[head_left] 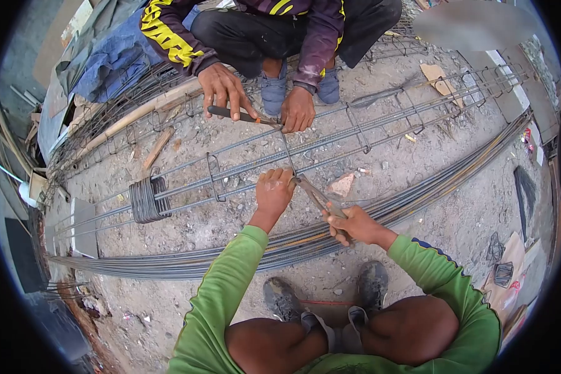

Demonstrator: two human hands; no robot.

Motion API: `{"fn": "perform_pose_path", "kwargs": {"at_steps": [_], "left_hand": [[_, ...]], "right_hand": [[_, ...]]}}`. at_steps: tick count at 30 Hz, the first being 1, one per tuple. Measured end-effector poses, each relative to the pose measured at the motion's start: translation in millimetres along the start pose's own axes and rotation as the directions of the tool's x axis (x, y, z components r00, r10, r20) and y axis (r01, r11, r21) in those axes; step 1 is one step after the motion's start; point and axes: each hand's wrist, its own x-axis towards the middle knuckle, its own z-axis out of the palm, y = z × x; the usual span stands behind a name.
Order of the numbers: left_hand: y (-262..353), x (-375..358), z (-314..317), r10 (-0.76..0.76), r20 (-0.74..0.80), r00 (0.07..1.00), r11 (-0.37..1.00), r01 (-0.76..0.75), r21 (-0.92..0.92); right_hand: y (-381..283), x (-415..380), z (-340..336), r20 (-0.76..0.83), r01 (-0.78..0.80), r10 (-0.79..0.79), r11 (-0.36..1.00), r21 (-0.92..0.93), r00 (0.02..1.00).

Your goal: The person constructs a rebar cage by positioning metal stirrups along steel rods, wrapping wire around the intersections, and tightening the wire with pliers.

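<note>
A long cage of steel bars [321,144] with square stirrups [357,128] lies across the ground. My left hand [274,190] is closed at its near bar, beside a stirrup; what the fingers grip there is hidden. In my right hand [349,225] are pincers [315,194], their jaws at the joint of that stirrup and the near bar, touching or nearly touching my left fingers. Opposite, a co-worker's hand [224,90] holds dark-handled pincers [240,115] at the same stirrup's far side, and their other hand [298,110] is at the far bar.
A bundle of loose bars [330,240] curves between the cage and my feet. Stacked stirrups [148,201] sit around the cage's left part. A wooden pole [131,121] and blue tarp [115,68] lie at upper left. Bits of wood [159,148] and brick [341,185] dot the ground.
</note>
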Motion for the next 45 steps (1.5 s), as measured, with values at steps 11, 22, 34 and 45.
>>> {"fn": "perform_pose_path", "kwargs": {"at_steps": [11, 22, 34, 45], "left_hand": [[-2, 2, 0, -0.02, -0.042, 0.999, 0.999, 0.018, -0.032], [-4, -1, 10, -0.051, 0.002, 0.999, 0.998, 0.051, -0.037], [-6, -4, 20, -0.064, 0.001, 0.998, 0.997, 0.064, -0.053], [1, -10, -20, -0.013, -0.068, 0.998, 0.986, 0.001, -0.17]], "right_hand": [[-38, -23, 15, -0.069, -0.015, 0.012, 0.999, -0.036, 0.998], [-2, 9, 0, -0.395, -0.145, -0.576, 0.43, -0.891, 0.716], [-20, 10, -58, -0.085, 0.105, -0.706, 0.221, -0.97, 0.703], [19, 7, -5, -0.348, 0.156, -0.466, 0.751, -0.641, 0.814]]}}
